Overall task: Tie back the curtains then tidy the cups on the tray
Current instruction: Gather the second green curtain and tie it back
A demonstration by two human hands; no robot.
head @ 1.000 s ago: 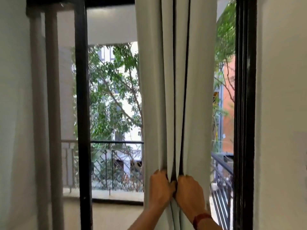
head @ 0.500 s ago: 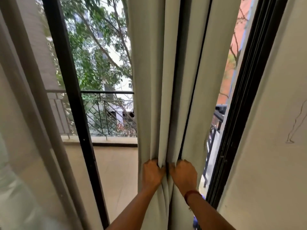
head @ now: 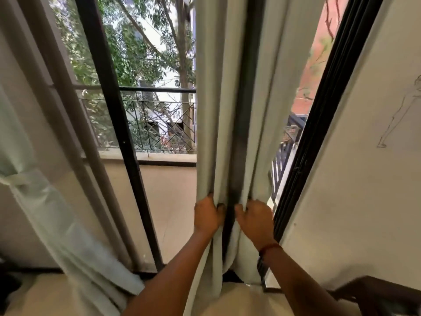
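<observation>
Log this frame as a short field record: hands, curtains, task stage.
left grip: curled round folds of the middle curtain
right grip: curled round the same curtain's folds, beside the left
far-left curtain: cinched by a tie band
middle curtain tie: none visible
cups, tray: not in view
stage: gathering the curtain, not yet tied

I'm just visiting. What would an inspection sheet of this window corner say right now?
Surface: nothing seen.
Job's things: pale curtain hangs bunched in folds; second curtain at left has a band round it.
Clutter: nothing seen.
Hands: left hand and right hand each grip the bunched folds.
Cables: nothing seen.
Surroundings: black window frame, balcony railing, trees outside, faint sketch on right wall.
</observation>
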